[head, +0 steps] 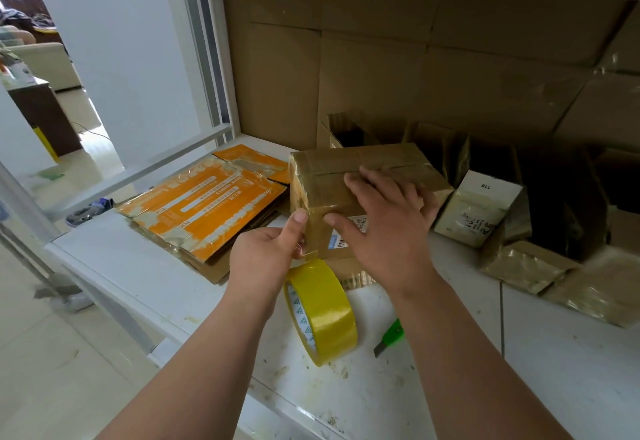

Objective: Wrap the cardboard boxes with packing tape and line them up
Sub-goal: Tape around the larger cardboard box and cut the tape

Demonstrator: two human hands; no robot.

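Observation:
A taped brown cardboard box [332, 176] stands on the white shelf [138, 266] in the middle of the view. My right hand [384, 218] lies spread over its top and front, fingers straight, thumb across the front face. My left hand [266, 252] pinches the clear tape strip against the box's lower left front corner, thumb pressed on the edge. The yellow roll of packing tape [322, 311] hangs just below that corner, still joined to the strip, its lower rim near the shelf.
Flattened orange cartons [204, 211] lie to the left. A green box cutter [391, 335] rests right of the roll. More taped boxes [478, 207] and flat taped pieces [530, 266] sit to the right, with cardboard sheets [381, 69] lining the back.

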